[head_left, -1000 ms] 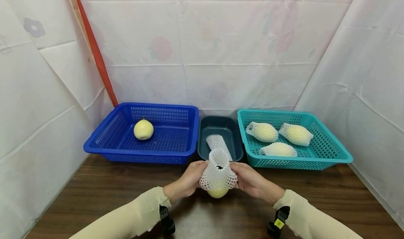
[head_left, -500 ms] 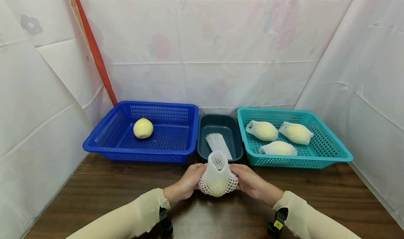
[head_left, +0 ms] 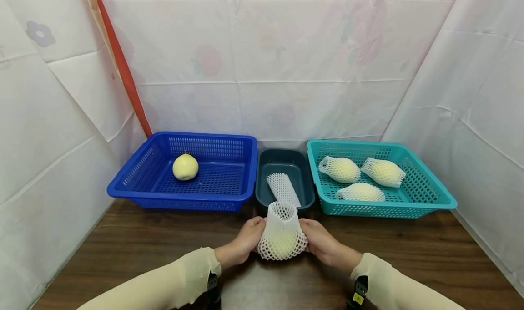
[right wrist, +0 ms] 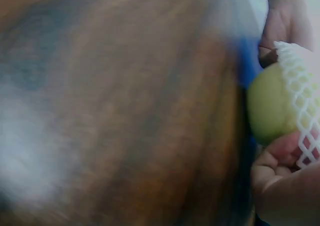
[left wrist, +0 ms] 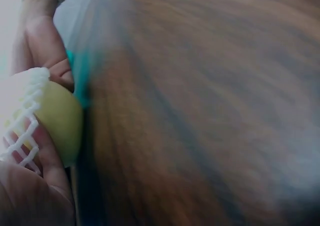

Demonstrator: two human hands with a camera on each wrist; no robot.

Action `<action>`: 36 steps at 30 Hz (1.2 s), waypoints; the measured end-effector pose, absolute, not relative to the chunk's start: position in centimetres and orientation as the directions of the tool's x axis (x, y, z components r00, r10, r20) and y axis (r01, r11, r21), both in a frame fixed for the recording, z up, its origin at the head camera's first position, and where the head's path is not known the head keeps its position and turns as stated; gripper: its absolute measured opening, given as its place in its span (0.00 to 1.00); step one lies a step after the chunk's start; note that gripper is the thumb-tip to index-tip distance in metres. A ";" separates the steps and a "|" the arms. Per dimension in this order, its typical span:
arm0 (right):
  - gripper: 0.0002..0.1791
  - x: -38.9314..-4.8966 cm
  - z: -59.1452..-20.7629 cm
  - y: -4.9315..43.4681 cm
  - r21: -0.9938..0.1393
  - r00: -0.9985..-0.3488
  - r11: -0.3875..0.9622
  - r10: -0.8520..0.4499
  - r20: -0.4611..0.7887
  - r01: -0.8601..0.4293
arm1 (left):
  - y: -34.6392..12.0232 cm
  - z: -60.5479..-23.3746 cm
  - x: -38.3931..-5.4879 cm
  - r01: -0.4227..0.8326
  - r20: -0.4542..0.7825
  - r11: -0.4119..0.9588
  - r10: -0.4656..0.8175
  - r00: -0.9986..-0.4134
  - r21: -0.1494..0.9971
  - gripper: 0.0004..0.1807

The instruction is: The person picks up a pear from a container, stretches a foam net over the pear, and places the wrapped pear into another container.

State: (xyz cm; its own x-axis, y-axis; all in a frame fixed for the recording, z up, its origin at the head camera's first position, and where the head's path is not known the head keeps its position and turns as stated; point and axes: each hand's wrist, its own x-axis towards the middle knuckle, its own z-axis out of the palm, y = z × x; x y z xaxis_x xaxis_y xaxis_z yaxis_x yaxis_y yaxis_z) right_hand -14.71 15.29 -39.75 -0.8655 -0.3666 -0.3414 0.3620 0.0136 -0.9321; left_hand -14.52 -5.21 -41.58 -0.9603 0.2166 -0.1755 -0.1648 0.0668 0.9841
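A pale yellow pear (left wrist: 65, 118) sits inside a white foam fruit net (head_left: 282, 237), whose narrow collar stands up and whose wide lower edge flares around the fruit. My left hand (head_left: 247, 239) holds the net and pear from the left, its fingers curled against the fruit (left wrist: 47, 166). On the opposite side my right hand (head_left: 323, 241) grips them the same way, fingers under the net's edge (right wrist: 285, 153). The pear's underside shows bare past the netting in both wrist views. Both hands are over the dark wooden table (head_left: 262, 282).
A blue basket (head_left: 184, 195) at back left holds one bare pear (head_left: 185, 167). Beside it a dark teal tray (head_left: 300, 173) holds flat foam netting (head_left: 282, 187). The turquoise basket (head_left: 434, 205) at right contains several netted pears (head_left: 383, 172). White cloth (head_left: 262, 50) hangs behind.
The net has slid down over the pear, covering the yellow bottom that showed below its edge in the head view. Both hands have shifted slightly toward the body.
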 end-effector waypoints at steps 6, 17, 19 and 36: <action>0.14 -14.2 -40.4 14.4 -0.958 -0.930 0.095 -0.231 -0.287 0.272 | -5.3 -42.1 -14.1 0.016 -0.037 0.288 0.177 -0.984 0.958 0.15; 0.10 -14.0 -40.3 13.5 -0.960 -0.955 0.173 -0.163 -0.246 0.218 | -5.5 -40.9 -13.5 0.130 0.009 0.476 0.247 -0.969 0.869 0.13; 0.10 -14.0 -40.1 13.4 -0.963 -0.960 0.188 -0.165 -0.224 0.193 | -5.5 -40.8 -13.4 0.116 0.003 0.451 0.244 -0.970 0.885 0.16; 0.15 -14.7 -37.3 12.7 -0.965 -0.957 -0.014 -0.133 -0.257 0.261 | -4.8 -39.6 -13.4 -0.197 -0.171 -0.060 0.305 -0.937 0.978 0.16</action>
